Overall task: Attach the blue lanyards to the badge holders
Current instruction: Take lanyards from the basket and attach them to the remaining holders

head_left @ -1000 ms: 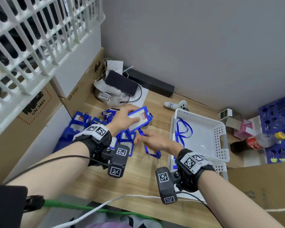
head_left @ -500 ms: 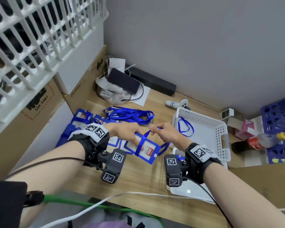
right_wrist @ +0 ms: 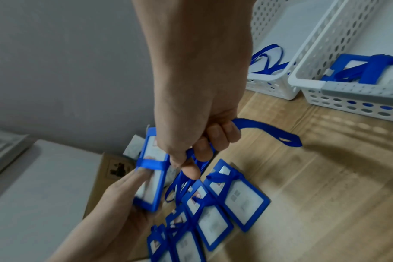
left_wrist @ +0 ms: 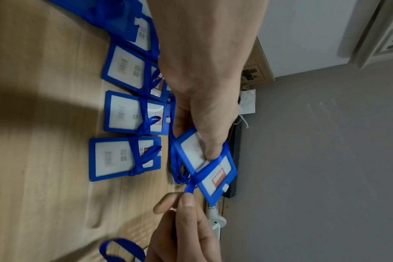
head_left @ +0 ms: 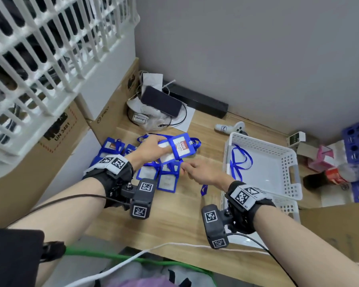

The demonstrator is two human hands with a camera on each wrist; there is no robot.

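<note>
One "UHOO" badge holder [head_left: 179,146]

The badge holder [head_left: 179,146] is raised again by the left hand [head_left: 151,149] above the pile, face up, while its lanyard [right_wrist: 267,130] is drawn lower by the right hand [head_left: 203,172].

Wood-grain table [head_left: 174,220] (matt), plastic basket [head_left: 286,154]

probably a storeroom or office corner: cardboard boxes [head_left: 50,146] at left, white plastic crates [head_left: 50,38] stacked upper left, a cluttered wooden desk [head_left: 174,214].
</note>
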